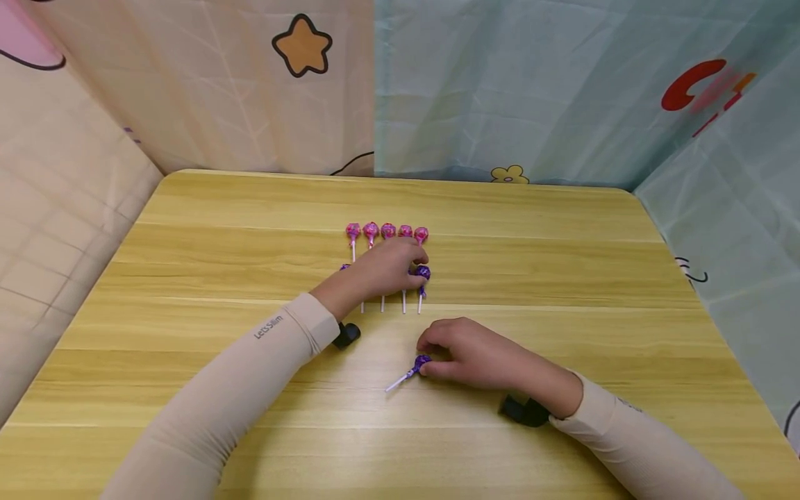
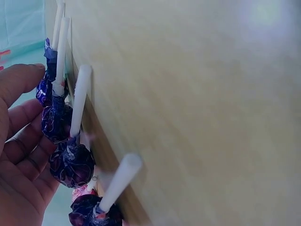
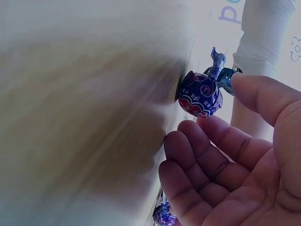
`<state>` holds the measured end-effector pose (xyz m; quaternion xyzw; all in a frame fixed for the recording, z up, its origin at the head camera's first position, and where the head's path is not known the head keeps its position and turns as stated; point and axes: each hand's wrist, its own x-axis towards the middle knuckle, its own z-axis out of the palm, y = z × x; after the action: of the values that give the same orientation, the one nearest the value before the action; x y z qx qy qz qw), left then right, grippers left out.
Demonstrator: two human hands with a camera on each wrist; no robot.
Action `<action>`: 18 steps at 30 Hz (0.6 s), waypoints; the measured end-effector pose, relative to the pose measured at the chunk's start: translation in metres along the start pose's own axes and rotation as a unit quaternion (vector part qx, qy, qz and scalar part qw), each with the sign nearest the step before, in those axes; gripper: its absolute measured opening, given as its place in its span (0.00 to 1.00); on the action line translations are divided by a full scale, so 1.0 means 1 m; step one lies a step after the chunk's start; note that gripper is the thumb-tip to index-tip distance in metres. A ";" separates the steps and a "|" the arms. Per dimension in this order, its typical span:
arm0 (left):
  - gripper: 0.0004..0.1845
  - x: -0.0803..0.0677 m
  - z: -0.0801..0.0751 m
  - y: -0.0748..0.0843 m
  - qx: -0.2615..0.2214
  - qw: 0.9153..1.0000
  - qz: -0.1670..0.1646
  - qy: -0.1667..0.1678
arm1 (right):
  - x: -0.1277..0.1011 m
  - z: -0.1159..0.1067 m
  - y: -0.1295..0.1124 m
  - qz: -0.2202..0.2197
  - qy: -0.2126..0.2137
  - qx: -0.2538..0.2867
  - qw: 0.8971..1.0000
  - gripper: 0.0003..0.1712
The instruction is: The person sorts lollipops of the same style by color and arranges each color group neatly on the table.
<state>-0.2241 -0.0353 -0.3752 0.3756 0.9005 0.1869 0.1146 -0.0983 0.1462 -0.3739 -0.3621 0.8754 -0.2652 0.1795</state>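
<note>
Several purple-wrapped lollipops [image 2: 70, 165] lie in a row on the table, white sticks toward the person. My left hand [image 1: 387, 267] is over this row, its thumb and finger around the head of the rightmost purple lollipop [image 1: 423, 271]. In the left wrist view, the thumb touches that lollipop's wrapper. Nearer the person, a separate purple lollipop [image 1: 422, 362] lies with its stick pointing toward the lower left. Around its head is my right hand [image 1: 475, 354], thumb and fingers spread. The right wrist view shows a gap between the thumb and the candy [image 3: 202, 96].
A row of several pink-wrapped lollipops [image 1: 371, 230] lies behind the purple row, partly hidden by the left hand. Beneath everything is a wood-grain table [image 1: 187, 278]. Printed curtains [image 1: 469, 90] stand along its back and sides.
</note>
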 end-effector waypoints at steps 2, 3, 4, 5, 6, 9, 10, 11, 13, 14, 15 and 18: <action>0.20 0.000 0.000 0.000 -0.001 1.000 0.001 0.000 | 0.001 0.000 0.000 0.000 0.001 -0.001 1.000 0.05; 0.20 0.000 0.000 0.000 -0.001 1.000 0.001 0.000 | 0.001 0.001 0.000 0.000 0.000 -0.002 1.000 0.05; 0.20 -0.001 0.000 0.000 -0.001 1.000 0.000 0.000 | 0.001 0.001 0.000 0.001 0.000 -0.003 1.000 0.05; 0.20 -0.001 0.000 0.000 -0.002 1.000 -0.001 0.000 | 0.001 0.001 0.000 0.000 0.000 -0.004 1.000 0.05; 0.20 -0.001 -0.001 0.000 -0.003 1.000 -0.002 0.001 | 0.001 0.001 0.000 0.001 0.000 -0.004 1.000 0.05; 0.20 -0.003 -0.001 0.001 -0.006 1.000 -0.003 0.004 | 0.000 0.002 0.000 0.000 -0.001 -0.009 1.000 0.05; 0.20 -0.004 -0.001 0.001 -0.007 1.000 -0.003 0.005 | 0.000 0.002 0.000 -0.001 -0.001 -0.011 1.000 0.05; 0.20 -0.004 -0.001 0.001 -0.007 1.000 -0.003 0.006 | 0.000 0.002 0.000 -0.002 -0.001 -0.013 1.000 0.05; 0.20 -0.005 -0.002 0.002 -0.010 1.000 -0.002 0.007 | -0.001 0.002 -0.001 -0.003 -0.002 -0.018 1.000 0.05; 0.20 -0.006 -0.002 0.003 -0.011 1.000 -0.002 0.008 | -0.002 0.002 -0.001 -0.003 -0.002 -0.020 1.000 0.05; 0.20 -0.007 -0.003 0.004 -0.013 1.000 -0.003 0.010 | -0.002 0.003 -0.001 -0.003 -0.002 -0.023 1.000 0.05; 0.20 -0.010 -0.005 0.006 -0.019 1.000 -0.007 0.019 | -0.003 0.003 -0.002 -0.002 -0.001 -0.031 1.000 0.05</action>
<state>-0.2152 -0.0400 -0.3676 0.3640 0.9011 0.2102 0.1061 -0.0935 0.1465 -0.3754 -0.3699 0.8823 -0.2374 0.1685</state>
